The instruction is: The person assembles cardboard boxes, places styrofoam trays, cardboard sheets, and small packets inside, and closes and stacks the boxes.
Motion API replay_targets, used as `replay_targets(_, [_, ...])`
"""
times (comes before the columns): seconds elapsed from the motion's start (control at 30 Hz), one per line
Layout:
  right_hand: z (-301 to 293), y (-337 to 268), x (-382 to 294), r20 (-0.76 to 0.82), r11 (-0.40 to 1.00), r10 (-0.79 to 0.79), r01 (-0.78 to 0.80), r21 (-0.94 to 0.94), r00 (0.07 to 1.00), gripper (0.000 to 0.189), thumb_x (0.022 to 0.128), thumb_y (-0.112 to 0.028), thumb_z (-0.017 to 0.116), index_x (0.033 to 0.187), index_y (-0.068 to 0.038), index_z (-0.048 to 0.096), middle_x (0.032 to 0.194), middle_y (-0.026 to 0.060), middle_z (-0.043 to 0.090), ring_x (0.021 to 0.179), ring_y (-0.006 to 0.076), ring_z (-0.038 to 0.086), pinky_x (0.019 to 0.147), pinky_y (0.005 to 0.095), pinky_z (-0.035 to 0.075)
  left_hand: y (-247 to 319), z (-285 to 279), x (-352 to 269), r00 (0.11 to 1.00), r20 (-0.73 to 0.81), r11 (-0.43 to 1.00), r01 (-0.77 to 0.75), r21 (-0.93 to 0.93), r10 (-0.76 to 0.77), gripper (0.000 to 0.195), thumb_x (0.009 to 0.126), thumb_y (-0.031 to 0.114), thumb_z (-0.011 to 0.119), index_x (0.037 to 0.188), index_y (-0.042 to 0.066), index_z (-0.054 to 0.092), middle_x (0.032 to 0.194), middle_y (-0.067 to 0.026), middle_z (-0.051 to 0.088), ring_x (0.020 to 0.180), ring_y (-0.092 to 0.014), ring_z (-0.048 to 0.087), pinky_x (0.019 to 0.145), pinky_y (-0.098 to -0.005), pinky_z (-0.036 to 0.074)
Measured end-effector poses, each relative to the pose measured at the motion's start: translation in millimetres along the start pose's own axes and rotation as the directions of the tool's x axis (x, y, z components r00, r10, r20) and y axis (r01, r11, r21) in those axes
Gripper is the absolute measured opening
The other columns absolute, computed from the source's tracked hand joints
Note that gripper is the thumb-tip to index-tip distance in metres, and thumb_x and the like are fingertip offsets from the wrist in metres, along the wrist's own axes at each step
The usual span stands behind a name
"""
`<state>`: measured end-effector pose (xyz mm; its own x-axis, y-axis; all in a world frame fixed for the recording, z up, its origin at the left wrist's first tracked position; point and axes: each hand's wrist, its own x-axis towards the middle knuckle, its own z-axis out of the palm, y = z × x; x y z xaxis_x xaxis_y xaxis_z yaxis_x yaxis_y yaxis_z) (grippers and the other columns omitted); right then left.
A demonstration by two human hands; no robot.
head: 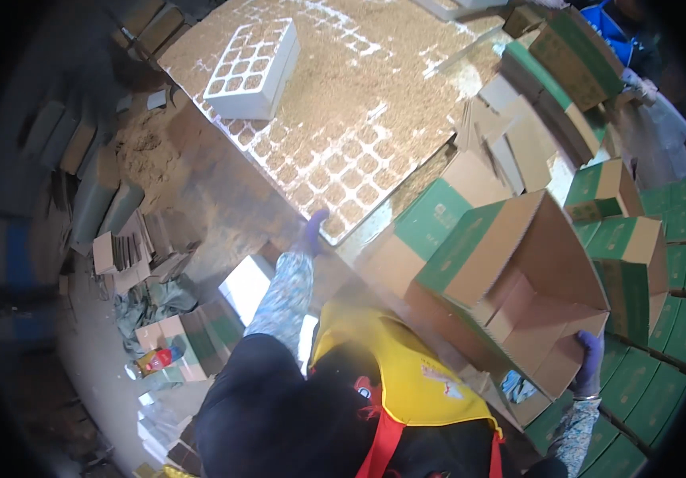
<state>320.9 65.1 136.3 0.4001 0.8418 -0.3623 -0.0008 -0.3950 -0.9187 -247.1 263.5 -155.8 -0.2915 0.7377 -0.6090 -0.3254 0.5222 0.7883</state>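
Observation:
My left hand (313, 234), in a purple glove, is at the near corner of a white foam cell tray (336, 238). Loose brown granular material fills the tray's round cells, and whether the fingers grip its edge is hidden. On the right, my right hand (589, 362), also gloved in purple, holds the rim of an open cardboard box (468, 251) with a green band. The box is tilted, its opening facing right, and its visible inside is bare. Farther back, a white foam block with cells (247, 71) stands on the spread of brown material (331, 89).
Green-banded cartons (642, 382) are stacked at the right, with flattened cardboard (510, 143) behind the box. Cardboard pieces (152, 239), a drink bottle (161, 358) and a white foam piece (247, 287) lie to the left. Another person's sleeve (639, 86) shows at upper right.

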Motion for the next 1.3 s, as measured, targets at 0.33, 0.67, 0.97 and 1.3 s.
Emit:
replay_targets(0.33, [28.3, -10.5, 5.5, -0.073, 0.985, -0.154, 0.147, -0.095, 0.985, 0.064, 0.091, -0.025, 0.05, 0.147, -0.003, 0.026, 0.138, 0.0099, 0.043, 0.124, 0.0188, 0.043, 0.105, 0.0303, 0.034, 19.0, -17.7, 24.6, 0.957, 0.16, 0.965, -0.217, -0.148, 0.24, 0.062, 0.08, 0.011, 0.055, 0.136, 0.001, 0.031, 0.121, -0.0206, 0.052, 0.105, -0.03, 0.059, 0.085, -0.0397, 0.054])
replay_targets(0.67, [6.1, 1.4, 46.5, 0.078, 0.953, -0.2, 0.175, 0.248, 0.977, 0.05, 0.103, -0.035, 0.036, 0.141, -0.004, 0.035, 0.135, 0.0081, 0.047, 0.121, 0.0146, 0.045, 0.104, 0.0282, 0.035, 328.6, 11.5, -183.4, 0.737, 0.588, 0.879, -0.468, 0.091, 0.332, 0.041, 0.09, 0.026, 0.049, 0.119, -0.003, 0.053, 0.11, -0.0144, 0.062, 0.098, -0.023, 0.064, 0.088, -0.0352, 0.052])
replay_targets(0.97, [6.2, -8.1, 63.6, -0.008, 0.986, -0.111, 0.111, 0.122, 0.994, 0.07, 0.098, -0.052, 0.034, 0.138, 0.007, 0.035, 0.139, 0.0199, 0.042, 0.126, 0.0237, 0.041, 0.105, 0.0345, 0.032, 355.9, 181.5, -267.8, 0.334, 0.939, 0.452, -0.851, 0.265, 0.077, 0.031, 0.096, 0.035, 0.054, 0.104, 0.005, 0.057, 0.093, -0.0023, 0.061, 0.088, -0.009, 0.06, 0.081, -0.0271, 0.05])
replay_targets(1.3, [8.1, -6.1, 45.9, -0.026, 0.969, -0.166, 0.168, 0.179, 0.986, 0.056, 0.1, -0.042, 0.039, 0.129, 0.006, 0.047, 0.118, 0.0126, 0.058, 0.106, 0.0172, 0.052, 0.095, 0.0293, 0.04, 219.5, 283.7, -238.6, -0.199, 0.851, -0.108, -0.952, -0.285, -0.487, 0.051, 0.069, 0.019, 0.078, 0.111, 0.003, 0.055, 0.098, -0.0161, 0.063, 0.086, -0.034, 0.061, 0.08, -0.0381, 0.05])
